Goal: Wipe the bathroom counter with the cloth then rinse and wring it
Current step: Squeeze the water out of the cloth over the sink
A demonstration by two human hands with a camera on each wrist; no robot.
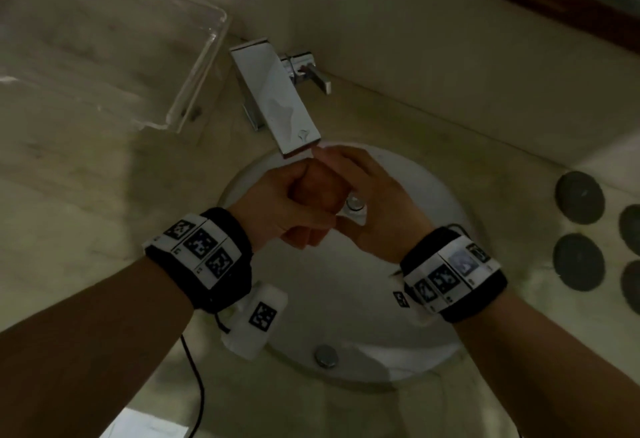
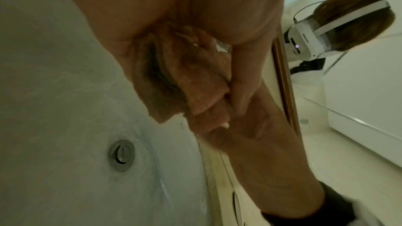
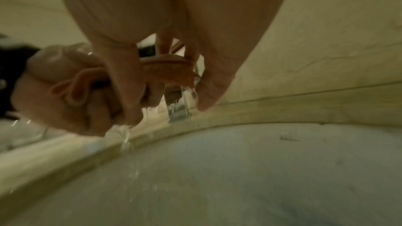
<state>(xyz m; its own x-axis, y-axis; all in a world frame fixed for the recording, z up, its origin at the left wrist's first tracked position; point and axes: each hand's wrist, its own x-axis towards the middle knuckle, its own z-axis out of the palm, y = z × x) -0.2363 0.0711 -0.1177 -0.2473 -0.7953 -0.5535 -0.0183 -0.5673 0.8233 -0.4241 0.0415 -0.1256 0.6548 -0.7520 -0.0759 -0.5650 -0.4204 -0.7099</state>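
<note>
An orange-brown cloth is bunched between both hands above the round white sink, just under the faucet spout. My left hand grips one end in a fist. My right hand wraps its fingers round the other end. In the right wrist view, water drips from the cloth and the left fist into the basin. In the left wrist view the wet cloth sits pressed between both palms. The beige marble counter surrounds the sink.
The chrome faucet's lever handle stands at the back wall. A clear acrylic tray sits on the counter at the back left. Several dark round stones lie on the counter at the right. A chrome drain shows below my hands.
</note>
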